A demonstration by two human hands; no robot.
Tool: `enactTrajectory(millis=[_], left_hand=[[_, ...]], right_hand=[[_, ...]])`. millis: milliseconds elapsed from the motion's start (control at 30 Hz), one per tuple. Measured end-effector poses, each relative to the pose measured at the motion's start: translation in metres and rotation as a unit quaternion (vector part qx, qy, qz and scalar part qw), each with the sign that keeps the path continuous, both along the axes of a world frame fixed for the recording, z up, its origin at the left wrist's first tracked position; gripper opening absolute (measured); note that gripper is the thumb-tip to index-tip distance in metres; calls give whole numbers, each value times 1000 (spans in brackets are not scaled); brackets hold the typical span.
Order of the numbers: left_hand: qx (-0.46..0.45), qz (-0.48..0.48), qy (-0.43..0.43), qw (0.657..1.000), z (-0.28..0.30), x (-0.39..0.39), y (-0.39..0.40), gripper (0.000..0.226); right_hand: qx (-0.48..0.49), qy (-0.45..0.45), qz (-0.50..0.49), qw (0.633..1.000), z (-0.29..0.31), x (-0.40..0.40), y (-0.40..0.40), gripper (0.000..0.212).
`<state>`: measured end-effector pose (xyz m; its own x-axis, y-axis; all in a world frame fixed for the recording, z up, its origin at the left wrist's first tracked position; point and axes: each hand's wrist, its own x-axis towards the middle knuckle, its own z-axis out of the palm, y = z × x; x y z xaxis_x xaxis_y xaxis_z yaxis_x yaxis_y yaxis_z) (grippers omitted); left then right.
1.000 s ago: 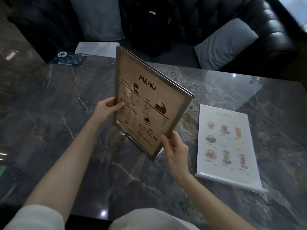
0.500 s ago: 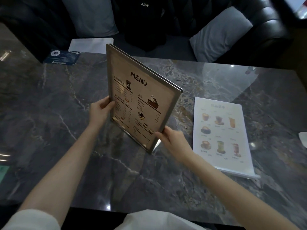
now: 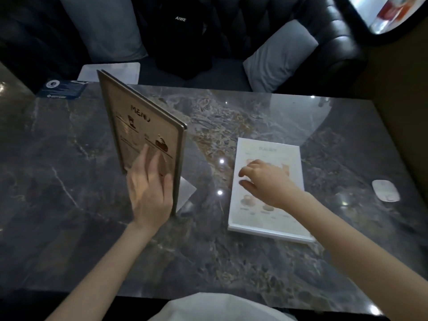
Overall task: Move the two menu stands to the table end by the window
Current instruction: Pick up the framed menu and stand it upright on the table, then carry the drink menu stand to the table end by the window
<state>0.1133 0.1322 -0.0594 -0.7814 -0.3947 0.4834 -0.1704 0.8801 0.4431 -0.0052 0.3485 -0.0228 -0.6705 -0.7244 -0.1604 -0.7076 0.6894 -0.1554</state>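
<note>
Counter [image 3: 69, 181]: dark veined marble; bare stretches left of the brown menu, between the two menus, and along the near edge.
Far edge: meets a dark sofa [image 3: 335, 38] carrying two grey cushions [image 3: 280, 56] and a black bag [image 3: 183, 38].
Window [image 3: 393, 12]: bright patch at upper right, beyond the counter's right end.
Other things: blue card [image 3: 62, 89] at the far left corner; pale sheet [image 3: 111, 70] just behind it; small white object [image 3: 385, 190] near the right edge, right of the white menu.
Brown menu [image 3: 148, 126]: stands upright left of centre, its face turned toward the left.
Left hand [image 3: 150, 193]: fingers [image 3: 141, 158] spread and laid flat against the brown menu's lower face, thumb at its right edge; not clenched.
White menu [image 3: 266, 218]: lies flat right of centre, apart from the brown one.
Right hand [image 3: 266, 181]: over the white menu's middle, fingers [image 3: 245, 170] curled and parted, holding nothing; contact with the sheet cannot be told.
</note>
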Motion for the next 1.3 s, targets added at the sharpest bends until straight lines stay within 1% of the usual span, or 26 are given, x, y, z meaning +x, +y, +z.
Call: enactTrajectory(millis=[67, 133, 167, 267, 367, 400, 467, 500, 600, 667, 733, 800, 867, 900, 967, 1033, 1100, 1167, 1233, 1300], left_hand=[[-31, -18, 16, 999, -2, 1, 27, 49], [-82, -32, 2, 996, -7, -2, 52, 51], [-109, -41, -25, 993, -12, -5, 64, 53], [-153, -66, -161, 973, -36, -19, 91, 57], [-161, -66, -280, 944, -62, -37, 116, 60], [-160, -63, -323, 931, -68, -43, 122, 59], [-117, -46, -416, 901, -78, -51, 132, 58], [-93, -34, -447, 889, -80, -54, 136, 57], [-31, -9, -492, 870, -86, -55, 146, 55], [38, 11, -489, 872, -86, -55, 149, 51], [127, 17, -475, 871, -86, -57, 149, 50], [231, 13, -443, 866, -88, -59, 147, 50], [335, 26, -391, 857, -87, -60, 145, 48], [386, 39, -369, 845, -86, -61, 144, 46], [471, 60, -348, 808, -84, -62, 145, 42], [515, 77, -346, 780, -83, -63, 145, 38], [534, 90, -343, 768, -83, -65, 145, 35], [540, 98, -338, 765, -83, -67, 146, 34], [544, 96, -328, 766, -81, -69, 148, 35], [545, 84, -307, 776, -77, -75, 151, 34]], right_hand=[[23, 4, -20, 1000, -8, -7, 33, 31], [4, 9, -44, 999, -21, -11, 68, 31], [-14, 14, -57, 998, -29, -12, 85, 32], [-55, 22, -118, 991, -53, -6, 124, 39], [-47, 2, -175, 983, -80, 1, 155, 51], [-37, -10, -189, 981, -88, 3, 162, 55], [-24, -41, -210, 977, -101, 7, 174, 62], [-25, -59, -221, 973, -105, 8, 178, 65], [-46, -144, -274, 950, -111, 8, 183, 70], [-76, -208, -303, 927, -115, 7, 185, 66], [-129, -264, -341, 893, -119, 5, 186, 61], [-187, -326, -389, 841, -121, 4, 185, 55], [-225, -382, -422, 791, -122, 2, 184, 45], [-236, -401, -430, 773, -123, 2, 184, 41], [-252, -438, -442, 741, -125, -2, 184, 40], [-256, -476, -441, 717, -126, -7, 185, 37], [-252, -498, -416, 718, -125, -11, 186, 31], [-253, -496, -397, 730, -124, -14, 186, 29], [-260, -481, -384, 744, -123, -18, 190, 29], [-273, -466, -369, 757, -116, -21, 195, 31]])
